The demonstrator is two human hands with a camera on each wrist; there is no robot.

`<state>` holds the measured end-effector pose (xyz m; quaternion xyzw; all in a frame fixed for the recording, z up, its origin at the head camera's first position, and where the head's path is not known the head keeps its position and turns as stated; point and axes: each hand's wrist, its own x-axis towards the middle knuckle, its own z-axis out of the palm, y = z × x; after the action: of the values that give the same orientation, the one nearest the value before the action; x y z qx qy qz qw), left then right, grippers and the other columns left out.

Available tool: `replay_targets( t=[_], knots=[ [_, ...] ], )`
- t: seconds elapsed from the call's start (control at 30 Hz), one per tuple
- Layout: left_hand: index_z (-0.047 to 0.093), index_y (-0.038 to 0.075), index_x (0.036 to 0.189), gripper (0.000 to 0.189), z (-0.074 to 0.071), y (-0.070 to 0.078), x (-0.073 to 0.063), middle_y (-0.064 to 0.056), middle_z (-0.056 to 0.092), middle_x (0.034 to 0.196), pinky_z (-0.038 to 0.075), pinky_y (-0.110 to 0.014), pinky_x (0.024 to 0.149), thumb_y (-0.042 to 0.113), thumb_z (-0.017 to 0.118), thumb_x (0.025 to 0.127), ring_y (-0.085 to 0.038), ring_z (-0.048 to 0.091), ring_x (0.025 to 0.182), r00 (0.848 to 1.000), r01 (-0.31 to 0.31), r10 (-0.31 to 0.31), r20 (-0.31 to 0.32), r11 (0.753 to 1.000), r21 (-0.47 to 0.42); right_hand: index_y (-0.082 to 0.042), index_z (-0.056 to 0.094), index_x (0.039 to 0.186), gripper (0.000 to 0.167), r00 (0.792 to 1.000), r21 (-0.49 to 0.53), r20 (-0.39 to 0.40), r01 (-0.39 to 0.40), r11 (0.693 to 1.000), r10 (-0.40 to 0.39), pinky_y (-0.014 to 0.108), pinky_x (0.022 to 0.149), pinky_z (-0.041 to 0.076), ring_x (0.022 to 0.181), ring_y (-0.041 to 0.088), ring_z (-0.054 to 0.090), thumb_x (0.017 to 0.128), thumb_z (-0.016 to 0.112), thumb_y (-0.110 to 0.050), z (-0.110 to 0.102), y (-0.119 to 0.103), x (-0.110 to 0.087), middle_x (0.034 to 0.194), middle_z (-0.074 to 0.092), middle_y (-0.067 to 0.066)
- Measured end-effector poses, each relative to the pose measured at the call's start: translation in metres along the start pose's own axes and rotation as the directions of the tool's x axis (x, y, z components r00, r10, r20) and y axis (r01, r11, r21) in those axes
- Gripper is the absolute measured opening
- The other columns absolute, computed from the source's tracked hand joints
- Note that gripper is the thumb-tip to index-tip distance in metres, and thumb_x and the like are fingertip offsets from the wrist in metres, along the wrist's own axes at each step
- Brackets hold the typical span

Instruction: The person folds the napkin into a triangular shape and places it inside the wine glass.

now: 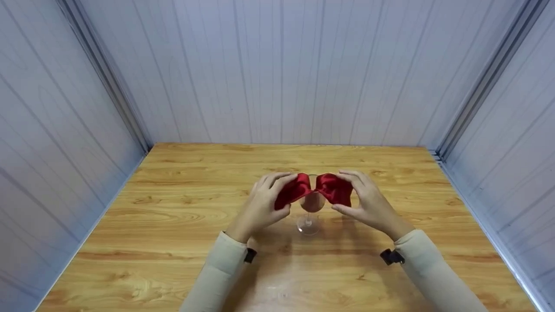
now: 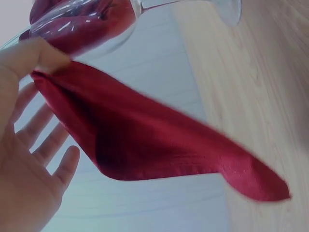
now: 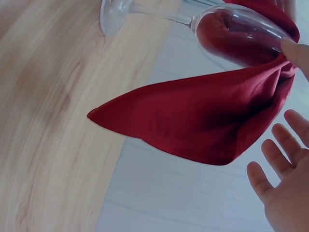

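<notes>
A stemmed wine glass [image 1: 308, 225] stands upright on the wooden table, with a red satin-like napkin [image 1: 334, 189] tucked into its bowl. The napkin's two sides spread over the rim to left and right. My left hand [image 1: 261, 204] pinches the left flap between thumb and forefinger close to the rim. On the other side my right hand [image 1: 370, 203] pinches the right flap likewise. In the left wrist view the flap [image 2: 140, 130] hangs down to a point, the other fingers loosely spread. The right flap [image 3: 193, 116] also drapes to a point, beside the glass bowl [image 3: 227, 41].
The wood-grain table [image 1: 173, 208] extends around the glass on every side. Pale panelled walls [image 1: 277, 73] rise behind it and at left and right. Dark wrist cameras [image 1: 392, 257] sit at both sleeves.
</notes>
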<state>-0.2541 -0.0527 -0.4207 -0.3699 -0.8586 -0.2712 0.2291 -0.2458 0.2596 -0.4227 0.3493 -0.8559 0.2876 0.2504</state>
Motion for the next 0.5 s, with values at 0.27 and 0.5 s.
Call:
replay_targets(
  t=[0.27, 0.5],
  knots=[
    [0.059, 0.018, 0.137, 0.052, -0.01, -0.01, -0.01, -0.004, 0.054, 0.139, 0.039, -0.05, 0.101, 0.023, 0.074, 0.088, -0.024, 0.047, 0.128, 1.0, 0.011, -0.011, -0.013, 0.999, -0.035, -0.002, 0.054, 0.139, 0.058, 0.999, 0.023, -0.025, -0.023, 0.999, 0.023, 0.052, 0.104, 0.039, 0.128, 0.028, 0.048, 0.089, 0.078, -0.017, -0.008, 0.009, -0.015, 0.138, 0.054, 0.009],
    [0.065, 0.013, 0.126, 0.039, -0.018, -0.023, -0.023, -0.006, 0.058, 0.134, 0.041, -0.051, 0.099, 0.015, 0.075, 0.088, -0.025, 0.051, 0.122, 0.999, 0.007, -0.009, -0.045, 0.999, -0.047, -0.001, 0.056, 0.137, 0.051, 0.998, 0.011, -0.045, -0.053, 0.999, 0.053, 0.054, 0.102, 0.039, 0.127, 0.031, 0.048, 0.091, 0.074, -0.011, -0.012, 0.017, -0.027, 0.135, 0.056, 0.012]
  ],
)
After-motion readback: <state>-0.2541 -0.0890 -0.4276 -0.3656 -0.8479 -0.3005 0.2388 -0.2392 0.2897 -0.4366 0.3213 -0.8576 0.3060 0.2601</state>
